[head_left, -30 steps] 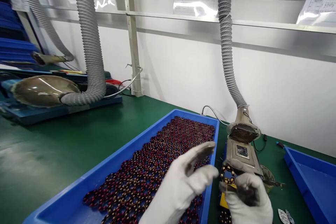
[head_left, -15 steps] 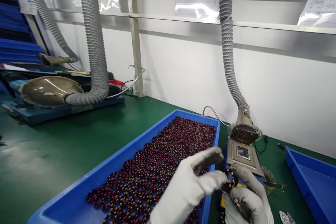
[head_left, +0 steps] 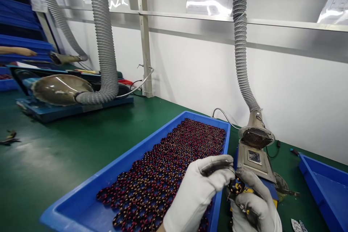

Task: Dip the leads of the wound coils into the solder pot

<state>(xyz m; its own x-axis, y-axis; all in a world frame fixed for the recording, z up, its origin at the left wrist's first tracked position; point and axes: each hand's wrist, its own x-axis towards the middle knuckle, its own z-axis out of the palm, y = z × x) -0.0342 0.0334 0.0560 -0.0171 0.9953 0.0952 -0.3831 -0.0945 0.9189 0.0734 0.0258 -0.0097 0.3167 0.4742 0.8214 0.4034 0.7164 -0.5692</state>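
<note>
My right hand [head_left: 255,199], in a grey-stained white glove, is closed with thumb and fingers around a small dark ring with copper-coloured spots [head_left: 238,187]. My left hand [head_left: 198,185], gloved alike, has come up against the left side of this ring. Its thumb and fingertips are pinched together there; what lies between them is too small to make out. Under and beside my left hand is a long blue tray [head_left: 89,183], filled with many similar dark rings [head_left: 163,174] spotted pink and gold.
Behind my right hand stands a metal-topped heater [head_left: 257,157] under a fume hood [head_left: 257,136] on a grey hose [head_left: 240,43]. Another blue tray [head_left: 326,185] is at right, near crumpled foil [head_left: 297,224]. A bare arm [head_left: 17,51] reaches in at far left.
My left hand's raised index finger has come down to meet its thumb at the ring. My right hand still holds the ring. Another person's arm has appeared at far left; the view has shifted slightly.
</note>
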